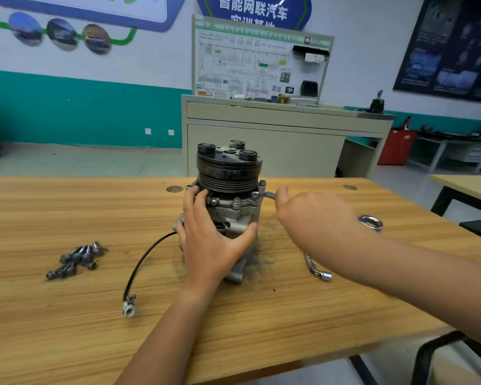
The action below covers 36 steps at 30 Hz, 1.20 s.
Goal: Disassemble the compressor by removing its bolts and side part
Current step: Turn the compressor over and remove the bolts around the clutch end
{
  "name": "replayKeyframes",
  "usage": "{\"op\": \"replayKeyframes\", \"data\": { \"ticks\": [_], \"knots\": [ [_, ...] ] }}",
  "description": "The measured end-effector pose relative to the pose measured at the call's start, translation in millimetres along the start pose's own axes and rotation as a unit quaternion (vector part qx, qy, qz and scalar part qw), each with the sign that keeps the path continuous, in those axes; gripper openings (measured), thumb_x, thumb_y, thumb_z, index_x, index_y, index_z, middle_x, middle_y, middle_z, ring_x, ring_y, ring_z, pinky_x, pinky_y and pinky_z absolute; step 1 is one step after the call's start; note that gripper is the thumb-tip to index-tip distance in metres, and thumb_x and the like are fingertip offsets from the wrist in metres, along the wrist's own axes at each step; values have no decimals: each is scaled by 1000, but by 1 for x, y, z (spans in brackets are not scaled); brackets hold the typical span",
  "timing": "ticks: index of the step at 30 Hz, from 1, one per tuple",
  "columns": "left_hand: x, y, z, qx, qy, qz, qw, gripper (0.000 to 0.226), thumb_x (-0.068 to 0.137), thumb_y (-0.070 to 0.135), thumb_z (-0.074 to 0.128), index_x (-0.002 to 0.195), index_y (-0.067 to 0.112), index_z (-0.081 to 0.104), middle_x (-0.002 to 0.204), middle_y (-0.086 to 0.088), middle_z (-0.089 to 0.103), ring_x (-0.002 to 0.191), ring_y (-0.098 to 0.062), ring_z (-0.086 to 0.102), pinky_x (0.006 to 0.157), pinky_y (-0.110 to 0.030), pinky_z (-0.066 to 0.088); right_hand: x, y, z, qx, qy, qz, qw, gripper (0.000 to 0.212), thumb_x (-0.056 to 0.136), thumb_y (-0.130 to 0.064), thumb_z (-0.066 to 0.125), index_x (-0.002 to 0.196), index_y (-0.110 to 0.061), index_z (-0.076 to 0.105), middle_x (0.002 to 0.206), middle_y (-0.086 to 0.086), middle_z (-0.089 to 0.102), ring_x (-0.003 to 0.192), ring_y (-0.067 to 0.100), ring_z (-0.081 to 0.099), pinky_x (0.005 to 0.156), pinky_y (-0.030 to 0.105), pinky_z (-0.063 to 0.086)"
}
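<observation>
Wooden bench [67, 315] carries the compressor [228, 173] upright at centre, my left hand [208, 237] clasping its body, my right hand [317, 220] at three o'clock curled round a wrench [371, 223] set on a flange bolt [255, 194], which I judge needs loosening next.

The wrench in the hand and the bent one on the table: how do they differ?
The held wrench shows a ring end; the bent wrench is L-shaped with a socket end. The held wrench is gripped by the right hand, reaching a bolt on the compressor; the bent wrench lies untouched on the table. Both are shiny metal.
</observation>
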<state>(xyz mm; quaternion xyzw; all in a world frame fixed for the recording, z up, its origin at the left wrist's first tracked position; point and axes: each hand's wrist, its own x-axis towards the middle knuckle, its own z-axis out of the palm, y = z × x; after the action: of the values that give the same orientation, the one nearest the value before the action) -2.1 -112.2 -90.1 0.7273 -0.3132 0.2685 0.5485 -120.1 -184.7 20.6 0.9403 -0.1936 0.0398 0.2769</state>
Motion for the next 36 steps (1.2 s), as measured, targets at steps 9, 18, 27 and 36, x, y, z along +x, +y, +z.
{"op": "replayKeyframes", "data": {
  "ticks": [9, 18, 27, 36],
  "knots": [
    [0, -4, -1, -4, -8, 10, 1000, 91, 59, 41, 83, 132, 6, 40, 144, -5, 32, 134, -22, 31, 105, -52, 29, 2, 3, 1, -29, 11, -24, 999, 48, 95, -9, 34, 140, 1, 19, 77, 4, 54, 63, 19, 52, 48, 25, 32],
    [1, 1, -5, 14, -24, -10, 1000, 93, 59, 41, 82, 133, 5, 40, 145, -6, 32, 136, -20, 26, 105, -58, 24, 54, 33, 27, -37, 11, 14, 999, 31, 90, 0, 47, 119, -11, 45, 80, 3, 54, 64, 17, 50, 48, 26, 33],
    [11, -11, -22, -10, -87, -2, 996, 96, 57, 61, 66, 134, 12, 37, 144, 2, 32, 134, -16, 31, 106, -57, 29, 55, 44, 59, 334, 71, 117, 933, 34, 97, -17, 41, 131, -17, 44, 93, 5, 66, 83, 20, 63, 67, 31, 50],
    [18, -29, -33, -136, -149, -7, 980, 86, 61, 40, 74, 127, 48, 19, 138, 13, 29, 130, -4, 31, 109, -31, 32, 23, 44, 48, 268, -4, 81, 960, 27, 96, -17, 40, 119, -16, 54, 96, 4, 62, 82, 20, 57, 71, 36, 52]
  ]
}}
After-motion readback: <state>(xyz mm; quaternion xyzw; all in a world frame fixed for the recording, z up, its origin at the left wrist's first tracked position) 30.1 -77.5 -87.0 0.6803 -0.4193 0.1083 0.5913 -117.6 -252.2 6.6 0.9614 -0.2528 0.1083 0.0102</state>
